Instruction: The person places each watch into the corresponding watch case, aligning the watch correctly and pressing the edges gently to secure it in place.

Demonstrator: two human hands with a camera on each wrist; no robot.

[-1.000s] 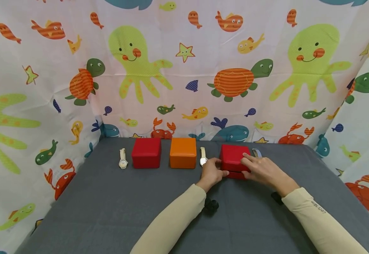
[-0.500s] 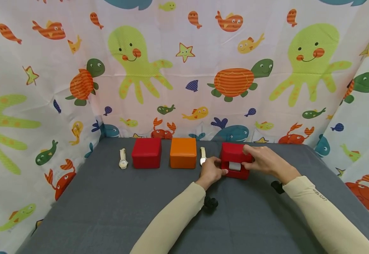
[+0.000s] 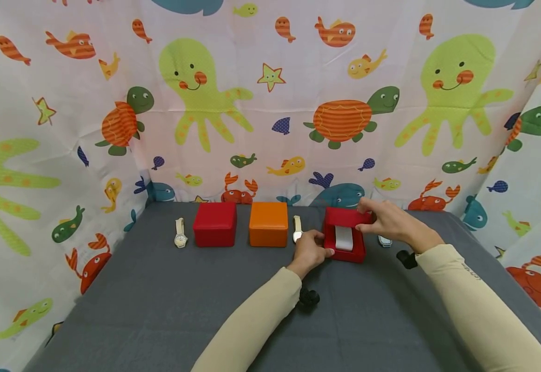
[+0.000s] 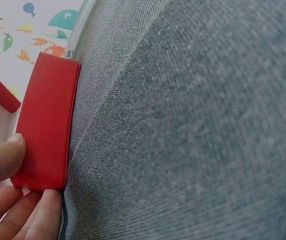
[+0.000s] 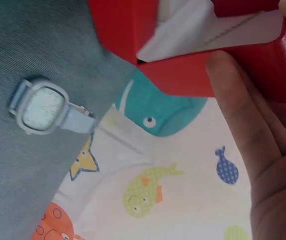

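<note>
A red box [image 3: 344, 252] stands at the right of the row on the grey cloth, its lid tipped up and back. A white cushion [image 3: 343, 237] shows inside. My right hand [image 3: 368, 217] grips the raised lid [image 5: 208, 75] at its top edge. My left hand [image 3: 319, 247] holds the box's base at its left front corner, the fingers [image 4: 2, 160] pressed on the red side wall [image 4: 45, 125]. A pale blue watch [image 3: 384, 241] lies just right of the box, also seen flat on the cloth as the blue watch [image 5: 45, 107] in the right wrist view.
A shut red box [image 3: 215, 223] and a shut orange box [image 3: 268, 223] stand to the left. One white-strapped watch [image 3: 180, 232] lies far left, another [image 3: 297, 229] beside my left hand. Printed curtains wall the table [image 3: 158, 310] on three sides. Small black objects [image 3: 308, 298] sit under the forearms.
The right hand has swung the red box's lid from shut to upright, moving up and back. The white cushion and the blue watch have come into view. The left hand stayed put.
</note>
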